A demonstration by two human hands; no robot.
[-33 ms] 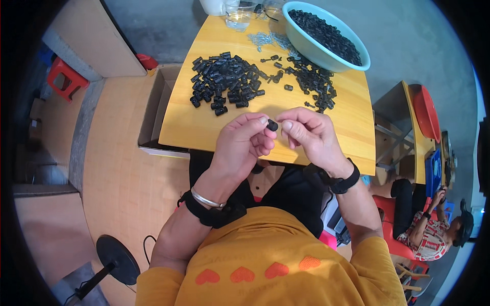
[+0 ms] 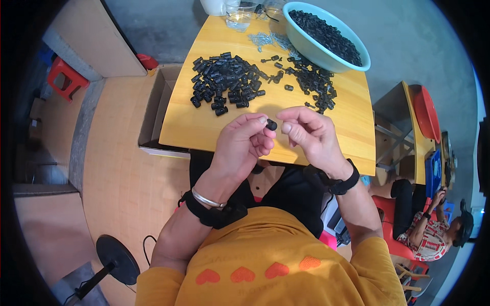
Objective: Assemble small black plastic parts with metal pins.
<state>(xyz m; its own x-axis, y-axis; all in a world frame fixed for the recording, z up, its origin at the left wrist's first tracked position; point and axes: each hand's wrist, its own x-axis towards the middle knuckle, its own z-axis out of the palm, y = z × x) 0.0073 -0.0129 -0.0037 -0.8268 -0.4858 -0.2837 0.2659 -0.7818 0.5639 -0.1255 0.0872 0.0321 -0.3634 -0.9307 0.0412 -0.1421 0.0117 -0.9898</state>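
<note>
My left hand (image 2: 240, 145) pinches a small black plastic part (image 2: 271, 124) between thumb and forefinger, above the near edge of a yellow wooden table (image 2: 204, 127). My right hand (image 2: 311, 135) is just right of the part, thumb and forefinger pinched close to it; whether anything sits between them is hidden. Both wrists wear black bands. On the table beyond lie a pile of similar black parts (image 2: 224, 84) at the left and a looser pile (image 2: 314, 84) at the right.
A teal basin (image 2: 352, 64) full of black parts stands at the table's far right, with small metal pieces (image 2: 263, 38) and a clear container (image 2: 239, 18) beside it. A cardboard box (image 2: 153, 112) is left of the table. Another person (image 2: 429, 229) sits at the right.
</note>
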